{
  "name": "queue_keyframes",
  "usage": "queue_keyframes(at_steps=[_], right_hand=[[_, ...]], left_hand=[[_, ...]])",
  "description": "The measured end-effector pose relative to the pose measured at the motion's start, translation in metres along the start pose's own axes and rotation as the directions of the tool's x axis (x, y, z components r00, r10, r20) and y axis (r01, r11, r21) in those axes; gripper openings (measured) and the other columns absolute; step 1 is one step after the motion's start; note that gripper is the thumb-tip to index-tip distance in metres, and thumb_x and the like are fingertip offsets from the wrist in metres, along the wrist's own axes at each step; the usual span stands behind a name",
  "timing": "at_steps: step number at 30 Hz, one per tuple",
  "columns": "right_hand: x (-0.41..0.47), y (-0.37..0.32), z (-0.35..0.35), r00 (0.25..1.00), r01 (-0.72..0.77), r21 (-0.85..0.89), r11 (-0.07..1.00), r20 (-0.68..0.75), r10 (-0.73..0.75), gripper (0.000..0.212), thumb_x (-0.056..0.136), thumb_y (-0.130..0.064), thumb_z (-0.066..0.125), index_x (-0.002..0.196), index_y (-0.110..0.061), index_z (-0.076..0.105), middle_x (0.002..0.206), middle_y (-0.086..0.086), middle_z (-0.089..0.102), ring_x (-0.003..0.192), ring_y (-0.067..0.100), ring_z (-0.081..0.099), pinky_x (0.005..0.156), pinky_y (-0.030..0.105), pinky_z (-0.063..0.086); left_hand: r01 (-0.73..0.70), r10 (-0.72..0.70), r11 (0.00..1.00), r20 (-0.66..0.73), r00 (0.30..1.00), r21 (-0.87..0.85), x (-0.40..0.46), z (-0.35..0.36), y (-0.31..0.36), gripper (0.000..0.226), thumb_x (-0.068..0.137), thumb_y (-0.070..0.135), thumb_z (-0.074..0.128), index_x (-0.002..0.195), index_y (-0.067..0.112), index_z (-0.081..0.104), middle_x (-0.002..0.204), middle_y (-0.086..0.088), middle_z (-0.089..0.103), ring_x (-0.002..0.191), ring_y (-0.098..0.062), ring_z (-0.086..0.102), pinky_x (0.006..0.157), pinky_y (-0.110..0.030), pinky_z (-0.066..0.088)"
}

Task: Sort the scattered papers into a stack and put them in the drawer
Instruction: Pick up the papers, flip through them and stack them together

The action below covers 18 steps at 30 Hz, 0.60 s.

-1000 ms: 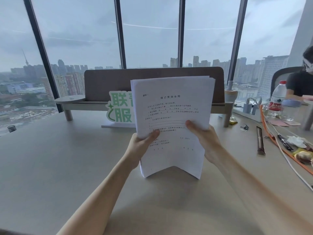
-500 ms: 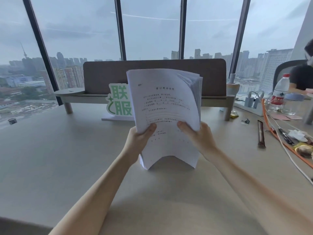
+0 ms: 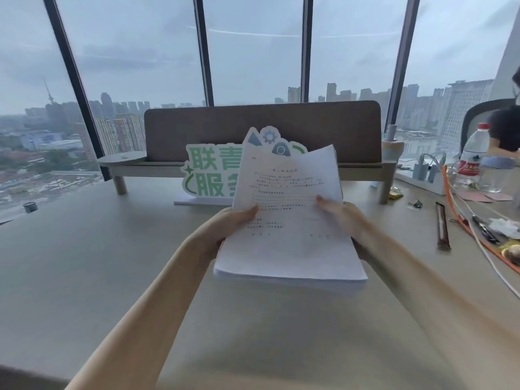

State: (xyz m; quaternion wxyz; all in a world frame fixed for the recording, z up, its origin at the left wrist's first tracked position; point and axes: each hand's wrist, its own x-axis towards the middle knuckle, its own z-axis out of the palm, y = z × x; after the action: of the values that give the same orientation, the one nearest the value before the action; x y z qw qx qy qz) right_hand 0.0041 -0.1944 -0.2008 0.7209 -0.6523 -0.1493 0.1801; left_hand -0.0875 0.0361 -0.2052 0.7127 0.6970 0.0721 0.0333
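Above the middle of the desk (image 3: pixel 84 277), a stack of papers (image 3: pixel 287 220) is held in both hands, tilted so its printed face looks up and its near edge hangs closest to the person. At 9 o'clock on the stack, the left hand (image 3: pixel 225 232) has a grip on the edge, thumb lying over the top sheet and fingers hidden underneath. At 3 o'clock, the right hand (image 3: pixel 344 218) holds the opposite edge the same way, thumb on the print. The far corners of the sheets curl and fan slightly.

Behind the stack, toward 12 o'clock, a white and green sign (image 3: pixel 211 175) stands on the desk in front of a brown divider panel (image 3: pixel 261 122) on a low wooden shelf (image 3: pixel 126 161). Toward 2 o'clock, a water bottle (image 3: pixel 472 156) stands near an orange cable (image 3: pixel 455 209) and a dark bar (image 3: pixel 442 226) lying flat. At 9 o'clock, far left, a small dark cap (image 3: pixel 30 206) sits near the desk edge.
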Motion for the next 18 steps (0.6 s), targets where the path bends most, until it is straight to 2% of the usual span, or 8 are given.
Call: queue_keyframes(at_steps=[3, 4, 6, 8, 9, 11, 14, 18], right_hand=[[0.009, 0.009, 0.003, 0.986, -0.074, -0.036, 0.997, -0.151, 0.067, 0.021, 0.095, -0.026, 0.068, 0.092, -0.004, 0.068, 0.085, 0.008, 0.073, 0.055, 0.018, 0.072, 0.043, 0.021, 0.051], [0.013, 0.013, 0.005, 0.979, -0.079, -0.01, 0.997, -0.189, 0.075, 0.021, 0.095, -0.024, 0.067, 0.094, -0.003, 0.067, 0.086, 0.007, 0.071, 0.056, 0.019, 0.07, 0.042, 0.02, 0.05], [0.02, 0.021, 0.008, 0.967, -0.063, 0.125, 0.99, -0.237, 0.092, 0.023, 0.097, -0.021, 0.064, 0.109, -0.002, 0.065, 0.099, 0.01, 0.07, 0.072, 0.021, 0.068, 0.053, 0.026, 0.053], [0.028, 0.027, 0.01, 0.952, -0.015, 0.25, 0.968, -0.294, 0.091, 0.026, 0.098, -0.022, 0.062, 0.118, -0.005, 0.063, 0.108, 0.008, 0.07, 0.083, 0.021, 0.068, 0.062, 0.03, 0.053], [0.031, 0.029, 0.012, 0.939, 0.015, 0.275, 0.961, -0.333, 0.081, 0.025, 0.097, -0.023, 0.062, 0.118, -0.008, 0.062, 0.107, 0.006, 0.071, 0.086, 0.021, 0.069, 0.064, 0.03, 0.054], [0.037, 0.033, 0.019, 0.894, 0.069, 0.28, 0.957, -0.443, 0.065, 0.025, 0.095, -0.026, 0.061, 0.116, -0.011, 0.063, 0.105, 0.005, 0.071, 0.09, 0.023, 0.069, 0.068, 0.031, 0.056], [0.038, 0.038, 0.031, 0.815, 0.117, 0.226, 0.967, -0.578, 0.036, 0.026, 0.095, -0.034, 0.059, 0.111, -0.014, 0.064, 0.102, 0.004, 0.07, 0.091, 0.026, 0.068, 0.079, 0.037, 0.057], [0.034, 0.046, 0.031, 0.796, 0.154, 0.242, 0.958, -0.604, 0.025, 0.019, 0.098, -0.038, 0.057, 0.109, -0.023, 0.062, 0.104, 0.002, 0.07, 0.095, 0.025, 0.068, 0.088, 0.041, 0.057]], left_hand=[[-0.064, 0.061, 0.973, -0.017, 0.998, -0.223, 0.01, -0.004, 0.0, 0.048, 0.102, 0.05, 0.037, 0.119, 0.018, 0.068, 0.109, -0.009, 0.073, 0.096, -0.027, 0.072, 0.079, -0.04, 0.06], [-0.112, 0.13, 0.916, 0.02, 0.991, -0.386, 0.014, -0.007, -0.002, 0.062, 0.101, 0.058, 0.027, 0.12, 0.017, 0.069, 0.117, -0.011, 0.07, 0.107, -0.03, 0.067, 0.09, -0.044, 0.055], [-0.043, 0.217, 0.731, 0.172, 0.961, -0.681, 0.015, -0.01, -0.006, 0.086, 0.094, 0.073, 0.015, 0.137, 0.011, 0.056, 0.14, -0.018, 0.054, 0.132, -0.038, 0.047, 0.113, -0.05, 0.034], [0.05, 0.201, 0.686, 0.255, 0.946, -0.726, 0.012, 0.002, -0.01, 0.107, 0.078, 0.089, 0.027, 0.151, 0.012, 0.037, 0.156, -0.018, 0.035, 0.146, -0.037, 0.029, 0.123, -0.051, 0.013], [0.032, 0.202, 0.7, 0.241, 0.949, -0.714, 0.013, 0.008, -0.013, 0.111, 0.073, 0.091, 0.035, 0.153, 0.014, 0.035, 0.157, -0.016, 0.035, 0.146, -0.037, 0.029, 0.122, -0.053, 0.013], [-0.073, 0.183, 0.742, 0.097, 0.978, -0.666, 0.015, 0.027, -0.019, 0.092, 0.083, 0.077, 0.048, 0.15, 0.016, 0.04, 0.149, -0.015, 0.048, 0.139, -0.036, 0.043, 0.117, -0.056, 0.028], [0.016, -0.063, 0.762, -0.05, 0.997, -0.648, 0.023, 0.05, -0.022, 0.056, 0.091, 0.037, 0.067, 0.139, 0.011, 0.054, 0.126, -0.015, 0.067, 0.118, -0.034, 0.063, 0.095, -0.048, 0.051], [0.134, -0.239, 0.73, -0.067, 0.969, -0.67, 0.027, 0.058, -0.032, 0.05, 0.088, 0.026, 0.068, 0.134, 0.007, 0.057, 0.119, -0.018, 0.07, 0.106, -0.036, 0.066, 0.091, -0.046, 0.052]])
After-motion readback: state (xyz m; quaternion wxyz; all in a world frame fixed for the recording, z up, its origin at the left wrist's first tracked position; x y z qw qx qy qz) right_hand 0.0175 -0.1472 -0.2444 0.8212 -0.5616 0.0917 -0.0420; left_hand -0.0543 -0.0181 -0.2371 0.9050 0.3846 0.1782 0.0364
